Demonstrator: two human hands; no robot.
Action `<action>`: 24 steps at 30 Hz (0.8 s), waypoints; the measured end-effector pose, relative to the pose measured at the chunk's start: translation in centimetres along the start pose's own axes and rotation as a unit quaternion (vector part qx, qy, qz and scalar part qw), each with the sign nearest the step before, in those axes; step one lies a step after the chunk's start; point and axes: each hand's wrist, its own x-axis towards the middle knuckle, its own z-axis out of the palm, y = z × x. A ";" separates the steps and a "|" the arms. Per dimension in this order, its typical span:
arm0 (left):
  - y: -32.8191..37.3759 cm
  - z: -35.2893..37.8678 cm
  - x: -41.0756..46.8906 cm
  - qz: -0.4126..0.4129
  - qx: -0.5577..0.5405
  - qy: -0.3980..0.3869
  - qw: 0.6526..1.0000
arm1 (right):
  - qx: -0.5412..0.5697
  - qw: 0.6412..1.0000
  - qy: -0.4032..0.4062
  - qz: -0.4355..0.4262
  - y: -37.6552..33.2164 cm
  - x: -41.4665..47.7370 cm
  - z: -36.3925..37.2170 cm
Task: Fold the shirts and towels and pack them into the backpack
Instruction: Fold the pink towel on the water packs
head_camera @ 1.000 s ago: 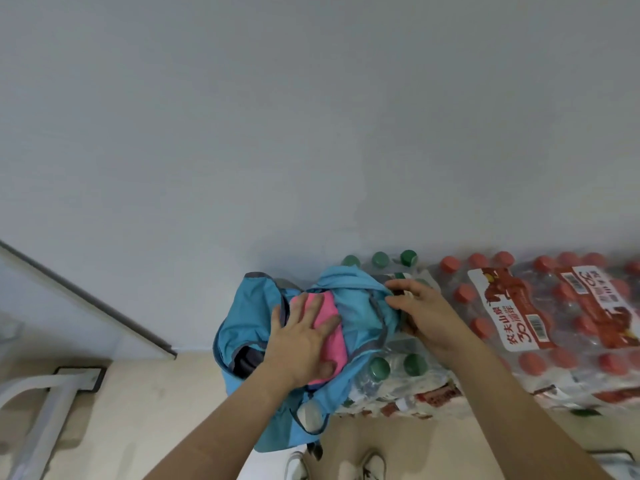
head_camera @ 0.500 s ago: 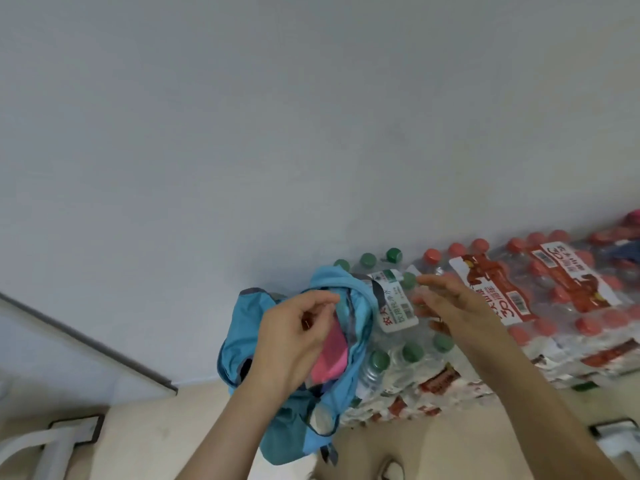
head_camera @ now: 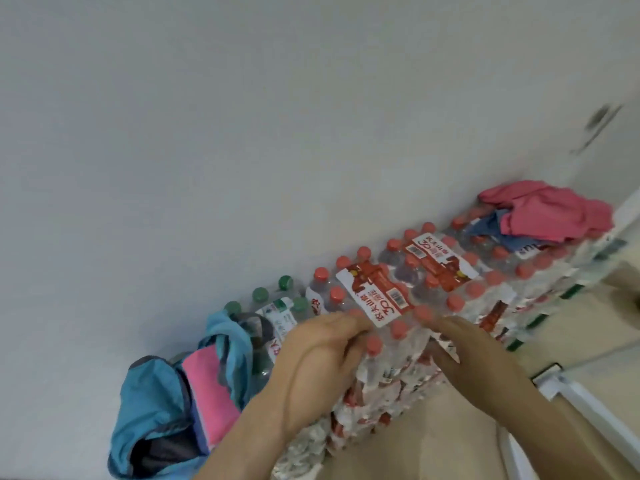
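Bare forearms, left hand (head_camera: 320, 355) and right hand (head_camera: 485, 358), slim fingers (head_camera: 348, 322), a raised tendon line along the left wrist.

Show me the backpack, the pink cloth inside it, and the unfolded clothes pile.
backpack (head_camera: 152, 403): head view, blue side fabric.
pink cloth (head_camera: 205, 389): head view, its flat middle.
clothes pile (head_camera: 554, 213): head view, pink top garment.
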 end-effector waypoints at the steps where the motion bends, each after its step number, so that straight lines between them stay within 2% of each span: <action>1: 0.9 1.5 1.2 0.006 0.004 -0.013 1.000 | 0.008 1.000 0.011 0.014 1.8 -0.2 -0.6; 5: 4.4 8.1 6.4 0.034 0.034 -0.064 0.997 | 0.038 0.995 0.051 0.070 10.0 -0.9 -3.5; 8: 6.4 12.7 10.1 0.051 0.045 -0.078 0.995 | 0.122 0.976 0.118 0.134 15.5 -0.9 -5.4; 10: 7.6 15.8 12.7 0.058 0.047 -0.085 0.994 | 0.223 0.941 0.170 0.191 18.7 -1.1 -7.0; 13: 9.1 19.6 16.5 0.068 0.049 -0.112 0.990 | 0.347 0.882 0.200 0.250 22.7 -0.8 -9.0; 18: 11.6 23.9 23.6 0.081 0.031 -0.123 0.989 | 0.443 0.822 0.224 0.279 27.8 1.3 -12.3; 21: 11.4 26.2 27.9 0.066 0.015 -0.145 0.987 | 0.486 0.800 0.212 0.280 29.9 3.4 -13.2; 24: 10.5 29.3 32.5 0.068 0.047 -0.160 0.984 | 0.515 0.787 0.184 0.285 31.9 6.3 -13.6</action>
